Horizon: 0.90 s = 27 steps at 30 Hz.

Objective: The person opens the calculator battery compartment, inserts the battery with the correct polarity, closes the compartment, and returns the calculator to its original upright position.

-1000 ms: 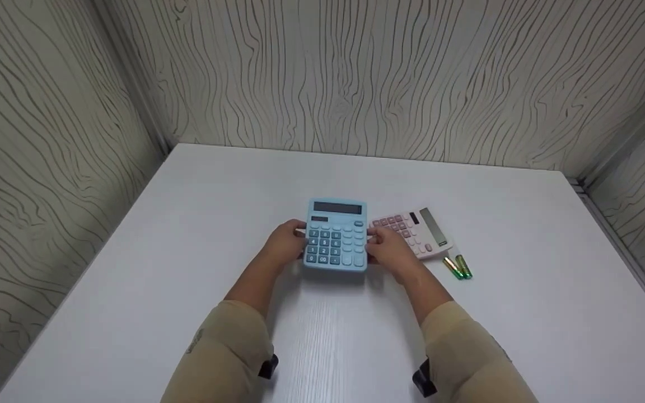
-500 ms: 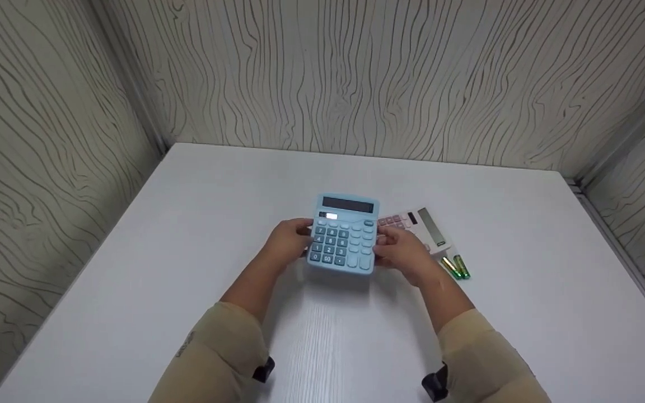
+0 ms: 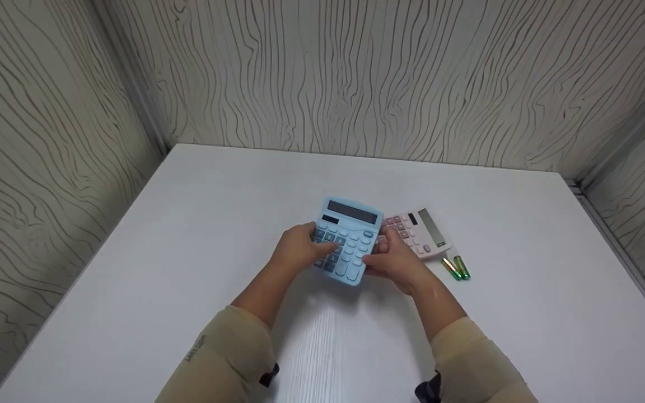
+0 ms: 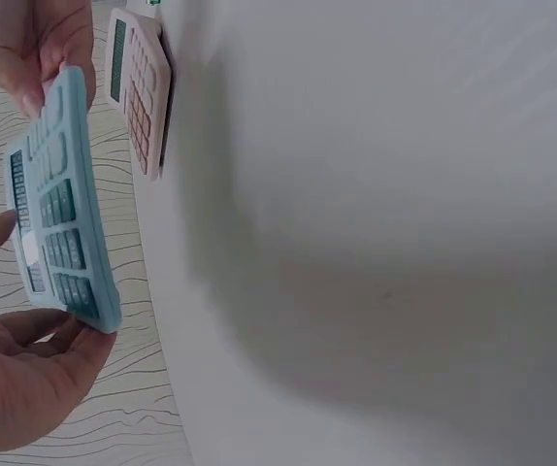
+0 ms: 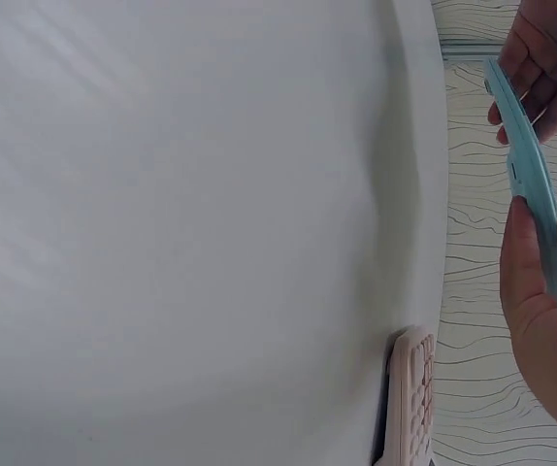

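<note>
A light-blue rectangular calculator (image 3: 350,244) is between the left hand (image 3: 298,247) and right hand (image 3: 396,261), above the flat white surface (image 3: 216,224). To its right on the surface lies a pale-pink rectangular calculator (image 3: 419,232); two green-and-gold cylindrical batteries (image 3: 451,268) lie just off its near right corner.

Pink calculator (image 3: 422,232) right of hands (image 3: 294,247) (image 3: 396,261), room leftward

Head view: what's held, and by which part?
Blue calculator: right hand grips its right edge; left hand holds its left edge, thumb over the keys, can't tell if pressing.
</note>
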Each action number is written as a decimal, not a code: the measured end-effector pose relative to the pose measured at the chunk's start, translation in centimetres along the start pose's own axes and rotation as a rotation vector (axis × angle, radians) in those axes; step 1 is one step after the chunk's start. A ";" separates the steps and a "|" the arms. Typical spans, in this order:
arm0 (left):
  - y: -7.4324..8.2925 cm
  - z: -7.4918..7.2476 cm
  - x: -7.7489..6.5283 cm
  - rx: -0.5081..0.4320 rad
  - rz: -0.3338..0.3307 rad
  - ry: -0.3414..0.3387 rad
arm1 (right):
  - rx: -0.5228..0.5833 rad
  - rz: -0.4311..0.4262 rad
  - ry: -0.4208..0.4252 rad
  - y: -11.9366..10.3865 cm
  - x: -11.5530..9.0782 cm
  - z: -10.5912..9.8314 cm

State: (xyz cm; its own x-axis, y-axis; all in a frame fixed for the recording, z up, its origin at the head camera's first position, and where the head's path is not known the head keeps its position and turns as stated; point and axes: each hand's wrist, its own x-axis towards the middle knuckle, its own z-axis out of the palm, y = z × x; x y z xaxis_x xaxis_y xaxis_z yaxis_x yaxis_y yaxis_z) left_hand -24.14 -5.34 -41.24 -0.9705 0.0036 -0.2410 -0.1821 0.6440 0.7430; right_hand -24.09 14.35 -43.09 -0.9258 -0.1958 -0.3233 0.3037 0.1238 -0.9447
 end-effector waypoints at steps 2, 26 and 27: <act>0.1 0.4 -0.1 0.049 0.005 0.004 | 0.009 -0.016 -0.003 0.0 0.0 0.2; 0.7 3.0 -0.5 0.243 -0.036 0.042 | -0.028 -0.037 0.016 -0.8 -0.6 1.8; 0.7 2.9 -0.5 0.241 -0.032 0.041 | -0.032 -0.051 0.006 -0.9 -0.6 1.8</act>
State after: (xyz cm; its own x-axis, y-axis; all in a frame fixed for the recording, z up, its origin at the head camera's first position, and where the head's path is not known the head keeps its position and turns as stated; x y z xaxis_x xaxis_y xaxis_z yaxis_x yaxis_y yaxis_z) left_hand -23.34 -2.65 -42.41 -0.9713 -0.0481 -0.2327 -0.1750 0.8074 0.5635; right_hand -23.34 12.59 -42.17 -0.9413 -0.1970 -0.2740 0.2486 0.1445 -0.9578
